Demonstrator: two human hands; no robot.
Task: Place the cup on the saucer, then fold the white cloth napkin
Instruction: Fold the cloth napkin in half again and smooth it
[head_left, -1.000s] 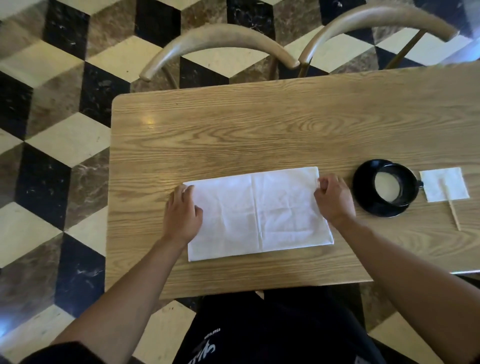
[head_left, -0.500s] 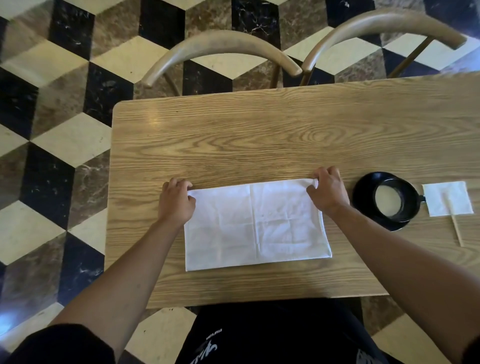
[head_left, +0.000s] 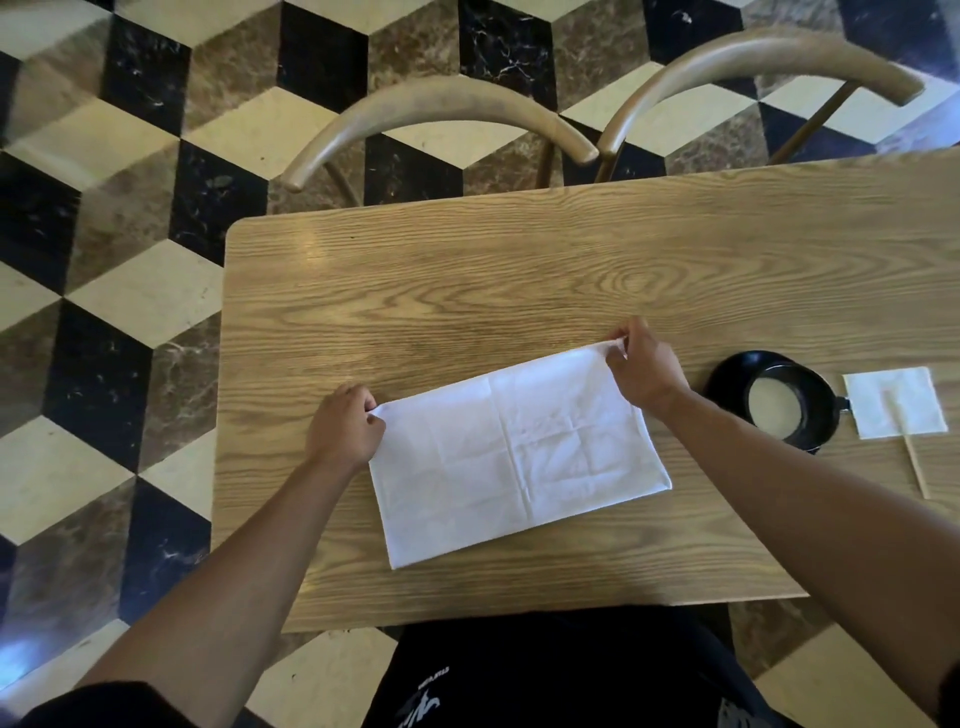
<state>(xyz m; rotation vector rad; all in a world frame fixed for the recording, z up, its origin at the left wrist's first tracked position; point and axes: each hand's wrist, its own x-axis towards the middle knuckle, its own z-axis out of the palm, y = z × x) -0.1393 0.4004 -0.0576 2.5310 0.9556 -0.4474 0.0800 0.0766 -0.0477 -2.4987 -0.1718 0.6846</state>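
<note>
White cloth napkin (head_left: 514, 457) near the table (head_left: 519, 280) front edge, long axis slanting left-near to right-far, left hand (head_left: 344, 434) pinching its far-left corner, right hand (head_left: 644, 371) pinching and lifting its far-right corner, cup (head_left: 784, 405) on saucer (head_left: 727, 376) toward the right edge.

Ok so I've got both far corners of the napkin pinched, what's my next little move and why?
Probably draw both corners toward you onto the near edge. The left hand and right hand each pinch a far corner of the white napkin, and the cup already sits on the saucer.
</note>
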